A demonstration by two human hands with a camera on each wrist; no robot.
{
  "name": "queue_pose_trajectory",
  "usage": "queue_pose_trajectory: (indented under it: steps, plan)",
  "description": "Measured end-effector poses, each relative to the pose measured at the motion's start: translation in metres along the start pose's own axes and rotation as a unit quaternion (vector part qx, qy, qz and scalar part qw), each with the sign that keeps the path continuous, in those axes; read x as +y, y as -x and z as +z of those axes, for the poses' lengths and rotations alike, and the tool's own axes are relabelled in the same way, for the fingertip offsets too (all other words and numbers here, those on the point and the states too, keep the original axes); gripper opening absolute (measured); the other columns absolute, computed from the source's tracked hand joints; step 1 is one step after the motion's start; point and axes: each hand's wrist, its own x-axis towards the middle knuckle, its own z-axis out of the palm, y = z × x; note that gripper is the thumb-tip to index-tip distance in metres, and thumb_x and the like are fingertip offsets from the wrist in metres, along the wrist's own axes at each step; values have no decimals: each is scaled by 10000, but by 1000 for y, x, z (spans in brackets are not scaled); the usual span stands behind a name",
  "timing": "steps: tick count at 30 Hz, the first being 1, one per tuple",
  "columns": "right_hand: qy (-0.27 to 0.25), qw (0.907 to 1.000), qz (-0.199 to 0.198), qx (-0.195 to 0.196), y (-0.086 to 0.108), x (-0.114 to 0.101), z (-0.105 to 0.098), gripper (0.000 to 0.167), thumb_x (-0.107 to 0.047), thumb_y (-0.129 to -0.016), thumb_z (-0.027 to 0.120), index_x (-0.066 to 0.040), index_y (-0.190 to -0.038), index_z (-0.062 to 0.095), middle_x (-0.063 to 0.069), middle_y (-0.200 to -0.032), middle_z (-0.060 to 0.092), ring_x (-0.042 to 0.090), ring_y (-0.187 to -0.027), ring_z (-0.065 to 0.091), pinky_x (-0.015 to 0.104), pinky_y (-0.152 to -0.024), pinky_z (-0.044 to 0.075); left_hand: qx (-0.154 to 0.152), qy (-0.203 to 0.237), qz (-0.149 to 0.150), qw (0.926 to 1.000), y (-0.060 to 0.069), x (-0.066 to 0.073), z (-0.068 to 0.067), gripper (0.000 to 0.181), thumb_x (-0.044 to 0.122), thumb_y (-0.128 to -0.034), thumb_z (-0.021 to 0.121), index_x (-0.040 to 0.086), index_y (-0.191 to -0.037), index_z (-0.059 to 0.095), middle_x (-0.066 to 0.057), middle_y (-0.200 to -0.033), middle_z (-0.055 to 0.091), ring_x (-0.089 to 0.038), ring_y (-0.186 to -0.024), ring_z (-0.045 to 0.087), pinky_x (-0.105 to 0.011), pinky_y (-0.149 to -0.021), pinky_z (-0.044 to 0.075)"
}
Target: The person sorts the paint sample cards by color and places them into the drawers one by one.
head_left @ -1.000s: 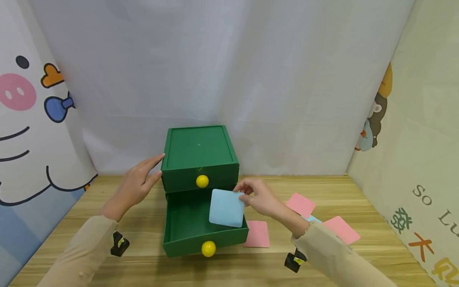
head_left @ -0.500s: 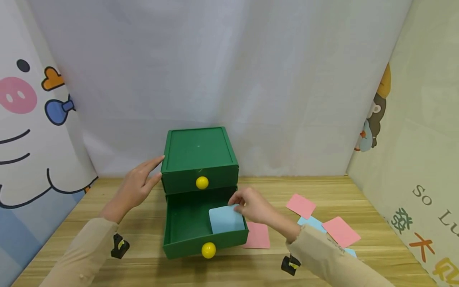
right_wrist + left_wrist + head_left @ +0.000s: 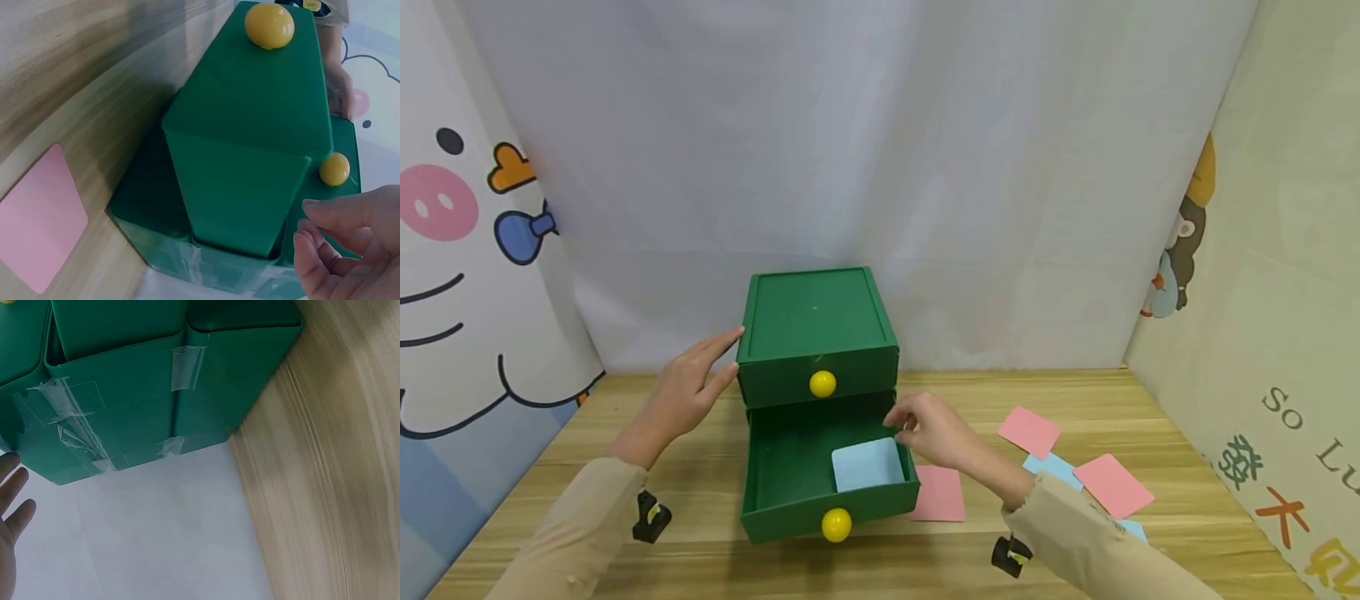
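Head view, behind the fingers of both hands: a white cloth (image 3: 880, 133) hangs as a backdrop, and beneath them spreads a wooden table (image 3: 700, 558). Between the hands stands a green drawer unit (image 3: 820, 308), with its pulled-out drawer (image 3: 793, 519) just left of and below the right fingertips. The left hand (image 3: 681, 387) has its fingers extended and thumb spread away from them, the tips touching the unit's left edge, gripping nothing. The right hand (image 3: 931, 429) hovers at the drawer's right side, fingers loosely curled; the right wrist view shows a narrow gap between thumb and fingertips, with nothing held there. Just below and left of that thumb, a blue card (image 3: 868, 467) lies inside the drawer; whether the thumb brushes its corner I cannot tell. Under the right fingers, outside the drawer, a pink card (image 3: 938, 493) rests on the wood, while four other cards (image 3: 1114, 486), pink and blue, lie farther right, near the forearm. Two round yellow knobs (image 3: 837, 525) sit left of the right fingertips, one higher, one lower.
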Motion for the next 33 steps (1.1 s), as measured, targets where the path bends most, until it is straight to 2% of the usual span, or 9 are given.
queue_pose_trajectory:
  steps: [4,10,12,17,22,28,30,33]
  plan:
    - [-108,9999,119,61,3,6,-10,135,76,-790,620,55,-913,671,137,-886,643,159,-720,544,191,-629,472,-11,4,-9,10000,0,0,0,455,181,-957,468,12,-1371,385,-229,-1317,448,-396,-1172,441,-551,-930,378]
    - [-141,9991,322,221,15,24,-35,169,19,-805,627,40,-969,659,80,-841,628,144,-724,543,236,-624,465,-8,35,-16,10000,-1,0,0,455,183,-958,466,15,-1372,384,-231,-1317,446,-404,-1179,429,-558,-932,370]
    - [-196,9984,473,253,21,33,-44,191,-2,-815,628,45,-1000,643,78,-841,618,151,-733,545,254,-624,464,-6,40,-21,10000,-1,0,1,455,183,-958,466,16,-1373,383,-230,-1319,446,-404,-1181,428,-560,-934,368]
    - [-544,9916,1145,260,48,66,-61,280,-44,-829,627,72,-1080,581,130,-902,586,177,-789,547,293,-668,470,17,22,2,10000,0,0,1,452,180,-957,467,12,-1369,387,-234,-1313,449,-407,-1176,431,-565,-931,367]
    - [-673,9815,1764,327,78,104,-65,377,-84,-801,666,107,-1101,541,156,-929,570,196,-802,551,303,-652,487,31,-14,21,10000,1,0,1,451,179,-956,470,13,-1367,391,-235,-1308,454,-409,-1167,439,-563,-926,373]
    - [-743,9632,2554,385,111,135,-67,522,-120,-794,672,171,-1168,454,166,-942,541,231,-836,557,307,-668,500,28,-22,5,10000,2,0,1,454,181,-955,470,19,-1371,387,-237,-1308,453,-412,-1169,437,-567,-925,372]
    - [-755,9607,2651,333,120,144,-66,550,-120,-792,676,199,-1171,436,166,-939,531,224,-827,539,304,-666,496,41,-8,21,10000,2,-1,2,453,179,-956,470,19,-1371,387,-238,-1306,454,-411,-1166,439,-568,-923,374]
    - [-562,9624,2646,234,131,155,-61,564,-124,-780,696,218,-1152,445,204,-956,538,249,-837,540,329,-681,502,57,8,44,10000,1,-1,2,451,175,-955,470,18,-1370,388,-239,-1303,456,-409,-1164,441,-566,-920,377]
